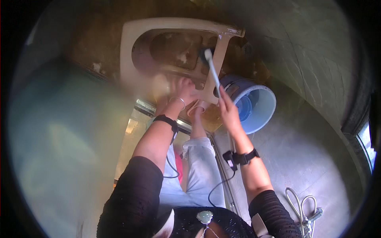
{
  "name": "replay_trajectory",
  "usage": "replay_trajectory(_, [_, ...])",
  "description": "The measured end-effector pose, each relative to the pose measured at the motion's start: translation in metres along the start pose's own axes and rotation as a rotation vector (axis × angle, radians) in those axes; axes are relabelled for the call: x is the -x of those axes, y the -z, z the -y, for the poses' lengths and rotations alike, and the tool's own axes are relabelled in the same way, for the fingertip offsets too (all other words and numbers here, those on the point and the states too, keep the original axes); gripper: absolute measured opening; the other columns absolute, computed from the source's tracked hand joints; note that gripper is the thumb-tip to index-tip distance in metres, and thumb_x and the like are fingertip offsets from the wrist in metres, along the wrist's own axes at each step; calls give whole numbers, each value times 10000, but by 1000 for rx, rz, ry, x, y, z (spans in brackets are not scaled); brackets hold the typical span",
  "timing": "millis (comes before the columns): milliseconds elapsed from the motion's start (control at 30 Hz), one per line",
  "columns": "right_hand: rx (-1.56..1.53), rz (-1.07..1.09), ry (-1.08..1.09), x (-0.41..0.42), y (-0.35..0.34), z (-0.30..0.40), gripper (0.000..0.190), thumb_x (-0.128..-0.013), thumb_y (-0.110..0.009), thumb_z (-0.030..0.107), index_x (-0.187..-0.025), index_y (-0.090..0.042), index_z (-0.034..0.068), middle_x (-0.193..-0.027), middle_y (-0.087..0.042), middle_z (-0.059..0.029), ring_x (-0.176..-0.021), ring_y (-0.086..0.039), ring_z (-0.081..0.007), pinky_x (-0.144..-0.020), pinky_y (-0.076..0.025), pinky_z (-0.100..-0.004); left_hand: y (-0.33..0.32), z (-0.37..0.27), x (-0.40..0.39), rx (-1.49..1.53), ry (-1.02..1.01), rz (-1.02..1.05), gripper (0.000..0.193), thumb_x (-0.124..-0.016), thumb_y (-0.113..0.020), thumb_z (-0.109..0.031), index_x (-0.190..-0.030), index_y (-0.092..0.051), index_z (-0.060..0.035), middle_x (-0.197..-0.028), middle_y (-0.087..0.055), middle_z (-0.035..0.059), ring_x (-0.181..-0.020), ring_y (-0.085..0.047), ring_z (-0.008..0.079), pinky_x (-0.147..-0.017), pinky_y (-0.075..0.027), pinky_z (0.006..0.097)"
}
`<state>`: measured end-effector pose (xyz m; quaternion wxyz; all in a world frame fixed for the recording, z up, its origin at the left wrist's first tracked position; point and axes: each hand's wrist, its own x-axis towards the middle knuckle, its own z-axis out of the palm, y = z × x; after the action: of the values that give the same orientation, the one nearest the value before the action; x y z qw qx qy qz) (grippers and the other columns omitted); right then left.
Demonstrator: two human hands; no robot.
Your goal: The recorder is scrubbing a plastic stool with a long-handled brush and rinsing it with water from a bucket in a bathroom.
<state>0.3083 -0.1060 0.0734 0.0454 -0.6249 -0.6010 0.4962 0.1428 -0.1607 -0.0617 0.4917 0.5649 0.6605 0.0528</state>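
A beige plastic stool [175, 22] lies on its side on the wet-looking brown floor, its large oval opening facing me. My left hand [185, 90] is on the stool's near edge, steadying it, with the fingertips partly blurred. In my right hand [228, 110] is the pale handle of a scrubbing brush [213, 70]. The dark brush head is up against the stool's inner side, close to its right-hand leg bar; its bristles are mostly hidden.
A lavender-blue bucket [262, 89] with a blue object inside stands right of the stool. Beyond lies a round floor drain [247, 49]. A metal door track [146, 107] crosses before my feet. Frosted glass [65, 142] fills the left; a shower hose [297, 205] hangs lower right.
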Motion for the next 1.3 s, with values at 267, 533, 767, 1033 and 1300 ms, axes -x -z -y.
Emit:
replay_trajectory(267, [-143, 212, -244, 77, -15, -8, 445, -965, -396, 106, -1400, -341, 31, -1422, -396, -117, -1342, -321, -212, -1092, -231, -294, 0, -6, 2, -8, 14, 25, 383, -684, -696, -452, -914, -649, -150, -1204, -484, 82, -1287, -299, 277, -1059, -59, 580])
replay_trajectory(533, [-136, -31, -6, 20, -6, 29, 431, -960, -424, 104, -1386, -379, 63, -1354, -474, -149, -1223, -480, -213, -975, -382, -288, 6, -16, -9, -1, -4, 20, 343, -683, -711, -423, -915, -666, -175, -1206, -500, 11, -1294, -299, 243, -1069, -60, 548])
replay_trajectory(767, [36, -27, -123, 83, -11, 0, 417, -955, -413, 72, -1371, -394, 53, -1339, -467, -202, -1260, -441, -295, -1002, -372, -314, 8, -12, 3, -44, 18, 3, 372, -681, -706, -459, -902, -668, -162, -1177, -501, 32, -1275, -302, 250, -1062, -64, 553])
replay_trajectory(1033, [107, 8, -67, 68, -8, 4, 441, -937, -428, 41, -1374, -410, 97, -1325, -490, -181, -1236, -470, -278, -993, -377, -311, 11, -7, 2, -37, 64, 77, 387, -679, -705, -472, -892, -660, -152, -1168, -499, 24, -1270, -307, 252, -1058, -65, 552])
replay_trajectory(1300, [-66, -97, -46, -48, 19, 19, 417, -955, -402, 90, -1371, -397, 73, -1268, -524, -208, -1096, -584, -271, -855, -461, -311, 9, -29, -12, 40, 22, 8, 377, -673, -718, -455, -878, -667, -143, -1175, -493, 20, -1272, -302, 255, -1062, -61, 551])
